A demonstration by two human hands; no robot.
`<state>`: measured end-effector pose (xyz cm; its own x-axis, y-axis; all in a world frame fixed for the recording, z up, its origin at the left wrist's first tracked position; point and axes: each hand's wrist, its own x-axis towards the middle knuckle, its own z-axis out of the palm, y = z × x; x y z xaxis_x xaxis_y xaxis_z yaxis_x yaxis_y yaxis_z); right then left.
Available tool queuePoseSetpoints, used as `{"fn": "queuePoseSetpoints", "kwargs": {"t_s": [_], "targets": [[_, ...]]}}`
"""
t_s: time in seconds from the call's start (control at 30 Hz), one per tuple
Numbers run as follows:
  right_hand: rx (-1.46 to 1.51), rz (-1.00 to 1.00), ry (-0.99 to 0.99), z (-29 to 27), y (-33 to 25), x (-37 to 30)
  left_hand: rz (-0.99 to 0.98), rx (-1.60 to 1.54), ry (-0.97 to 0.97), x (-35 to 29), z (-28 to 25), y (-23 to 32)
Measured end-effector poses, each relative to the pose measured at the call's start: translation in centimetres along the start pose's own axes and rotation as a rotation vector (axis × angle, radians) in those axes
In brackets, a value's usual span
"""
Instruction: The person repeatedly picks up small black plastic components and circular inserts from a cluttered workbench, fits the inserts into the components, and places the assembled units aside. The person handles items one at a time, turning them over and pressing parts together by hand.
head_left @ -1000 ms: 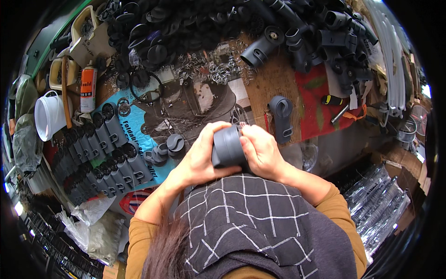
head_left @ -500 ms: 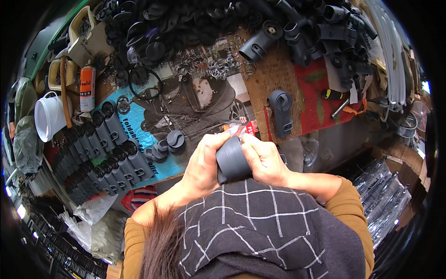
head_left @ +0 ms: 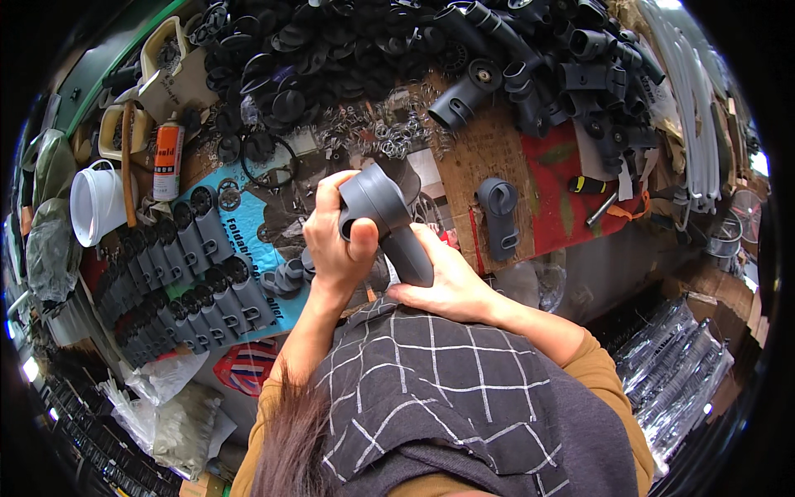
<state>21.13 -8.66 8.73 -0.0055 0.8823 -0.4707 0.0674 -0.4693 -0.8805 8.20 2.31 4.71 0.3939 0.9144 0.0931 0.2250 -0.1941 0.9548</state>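
A dark grey plastic joint part [head_left: 379, 201], with a round head and a short tube, is held tilted above my lap between both hands. My left hand [head_left: 333, 242] is wrapped round the head, its thumb pressed against the near side. The tube end lies in my right hand [head_left: 451, 280], the fingers partly hidden behind it. A similar grey joint part [head_left: 499, 217] lies on the wooden board to the right of my hands. Small grey round caps [head_left: 287, 276] sit on the table left of my left wrist.
Rows of grey joint parts [head_left: 217, 290] stand at the left by a white bucket [head_left: 95, 205] and an orange spray can [head_left: 168, 159]. Loose springs [head_left: 389, 124] and piled black discs [head_left: 306, 58] lie farther back. A hammer-like tool [head_left: 603, 209] rests on red cloth at the right.
The joint part has been raised and turned, so its tube now points down to the right. My left hand has moved up round the head; my right hand has shifted to the tube.
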Motion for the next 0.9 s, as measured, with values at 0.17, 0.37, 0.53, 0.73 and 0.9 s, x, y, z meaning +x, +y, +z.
{"fn": "queuePoseSetpoints", "kwargs": {"t_s": [0.17,0.37,0.53,0.73,0.9], "targets": [[-0.065,-0.018,0.104,0.4,0.5,-1.3,-0.073,-0.192,-0.066,-1.0,0.4,0.3],[-0.226,-0.045,0.250,2.1,2.8,-2.0,-0.725,-0.953,0.105,-3.0,2.6,0.0],[-0.395,-0.006,0.262,1.3,3.5,-3.3,-0.539,-0.815,0.075,-5.4,3.5,-0.8],[-0.429,-0.198,0.514,1.1,3.8,-4.7,-0.481,-0.718,-0.223,-7.9,3.6,-0.1],[-0.528,-0.398,0.559,1.9,5.6,-7.0,-0.751,-0.807,-0.344,-9.4,4.3,0.0]]}}
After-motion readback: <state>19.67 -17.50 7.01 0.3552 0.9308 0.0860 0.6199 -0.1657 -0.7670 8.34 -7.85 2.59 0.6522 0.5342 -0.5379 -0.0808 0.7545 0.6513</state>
